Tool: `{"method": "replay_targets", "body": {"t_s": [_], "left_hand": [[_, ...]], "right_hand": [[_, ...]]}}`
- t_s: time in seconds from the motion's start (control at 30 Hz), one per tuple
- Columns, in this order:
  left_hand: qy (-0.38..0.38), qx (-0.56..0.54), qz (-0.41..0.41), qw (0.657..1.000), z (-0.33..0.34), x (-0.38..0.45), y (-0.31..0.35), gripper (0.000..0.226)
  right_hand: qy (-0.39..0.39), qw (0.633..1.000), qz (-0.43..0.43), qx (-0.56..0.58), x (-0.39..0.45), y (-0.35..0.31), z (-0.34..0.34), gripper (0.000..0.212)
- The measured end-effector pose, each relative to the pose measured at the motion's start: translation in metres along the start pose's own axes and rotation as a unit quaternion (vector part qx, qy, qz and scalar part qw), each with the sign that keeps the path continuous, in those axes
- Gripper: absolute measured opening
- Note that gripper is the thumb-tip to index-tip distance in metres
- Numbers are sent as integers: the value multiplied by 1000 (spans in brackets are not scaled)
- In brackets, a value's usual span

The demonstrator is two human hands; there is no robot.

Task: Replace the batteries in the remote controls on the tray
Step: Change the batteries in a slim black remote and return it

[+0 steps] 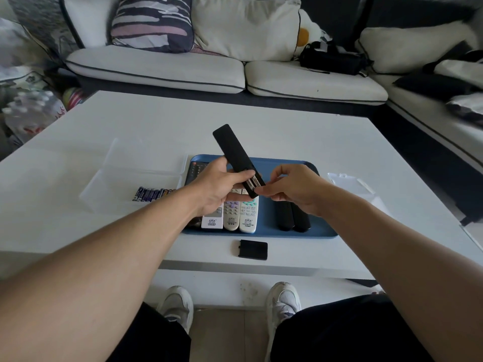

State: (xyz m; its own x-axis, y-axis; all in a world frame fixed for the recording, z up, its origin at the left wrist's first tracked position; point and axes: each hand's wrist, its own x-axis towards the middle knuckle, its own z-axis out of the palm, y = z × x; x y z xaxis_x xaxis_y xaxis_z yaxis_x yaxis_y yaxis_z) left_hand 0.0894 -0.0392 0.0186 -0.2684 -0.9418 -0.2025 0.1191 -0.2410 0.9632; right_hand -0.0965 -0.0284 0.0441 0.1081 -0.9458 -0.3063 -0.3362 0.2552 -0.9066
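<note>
Black remote (233, 154) gripped by left hand (219, 186) above tray (292, 231), back upward, exposing batteries (252, 182) for right hand (292, 189) pinching there.

Your left hand (218, 185) grips the black remote (236, 158) above the blue tray (300, 168) (battery bay open); your right hand (292, 190) fingertips touch its lower end. Its cover (253, 249) lies on the table (156, 126).

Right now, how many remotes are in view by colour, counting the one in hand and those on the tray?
Black or dark: 4, namely the black remote gripped by the left hand, two on the blue tray, and a dark one partly hidden behind the left hand.
White: 3.
Total: 7 visible.
</note>
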Motion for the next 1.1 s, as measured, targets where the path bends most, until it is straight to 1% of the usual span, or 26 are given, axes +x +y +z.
{"method": "replay_targets", "body": {"t_s": [0.07, 0.1, 0.13, 0.17, 0.2, 0.23, 0.27, 0.33, 0.37, 0.4, 0.47, 0.5, 0.57, 0.63, 0.67, 0.73, 0.77, 0.83, 0.87, 0.9, 0.97, 1.03, 1.1], "left_hand": [[8, 20, 7, 1000, 0, -1, -4, 29], [21, 32, 11, 999, 0, -1, -6, 32], [41, 45, 13, 998, 0, -1, -8, 35], [63, 54, 14, 996, -1, 0, -10, 36], [84, 58, 15, 995, -2, 2, -11, 36], [103, 56, 15, 993, -4, 3, -12, 36], [119, 49, 18, 992, -6, 6, -11, 35], [143, 42, 19, 989, -9, 10, -10, 35], [149, 40, 19, 988, -9, 11, -10, 35], [149, 33, 18, 988, -10, 12, -10, 35], [143, 19, 13, 989, -11, 13, -11, 33], [142, 14, 12, 990, -12, 13, -11, 32], [146, 5, 11, 989, -16, 13, -12, 30], [152, -5, 8, 988, -18, 12, -12, 32], [153, -9, 6, 988, -19, 11, -12, 33], [148, -16, 3, 989, -19, 10, -12, 30], [143, -20, 1, 989, -18, 10, -12, 23], [136, -44, -5, 990, -15, 9, -8, 8], [136, -67, -13, 988, -13, 8, -5, 8], [135, -95, -21, 986, -10, 6, -1, 11], [132, -126, -32, 983, -7, 3, 3, 19], [118, -144, -36, 982, -3, 0, 4, 22], [90, -150, -32, 984, 3, -2, 4, 20]], "right_hand": [[-2, 1000, 2, -5, 0, 4, 2, 35], [8, 999, -5, -35, 0, 7, 5, 34], [28, 995, -20, -96, 0, 9, 8, 34], [46, 982, -38, -178, -2, 9, 11, 35], [50, 964, -54, -255, -5, 7, 13, 34], [25, 948, -59, -311, -9, 5, 18, 31], [-21, 932, -56, -358, -13, 4, 21, 27], [-109, 876, -46, -467, -23, 6, 30, 23], [-126, 845, -51, -516, -27, 9, 36, 28], [-125, 821, -57, -555, -31, 13, 42, 36], [-98, 783, -73, -610, -39, 19, 52, 49], [-89, 763, -82, -635, -43, 22, 57, 50], [-80, 725, -91, -678, -47, 29, 62, 45], [-64, 706, -92, -700, -48, 36, 65, 41], [-60, 704, -93, -702, -48, 39, 65, 41], [-66, 723, -91, -682, -48, 42, 63, 44], [-70, 739, -89, -664, -48, 42, 61, 46], [-60, 785, -90, -610, -48, 33, 54, 45], [-44, 811, -90, -577, -47, 26, 49, 43], [-18, 833, -92, -545, -46, 17, 43, 41], [57, 859, -101, -498, -43, 2, 32, 38], [132, 871, -110, -460, -38, -4, 23, 38], [174, 877, -109, -434, -32, -3, 18, 41]]}}
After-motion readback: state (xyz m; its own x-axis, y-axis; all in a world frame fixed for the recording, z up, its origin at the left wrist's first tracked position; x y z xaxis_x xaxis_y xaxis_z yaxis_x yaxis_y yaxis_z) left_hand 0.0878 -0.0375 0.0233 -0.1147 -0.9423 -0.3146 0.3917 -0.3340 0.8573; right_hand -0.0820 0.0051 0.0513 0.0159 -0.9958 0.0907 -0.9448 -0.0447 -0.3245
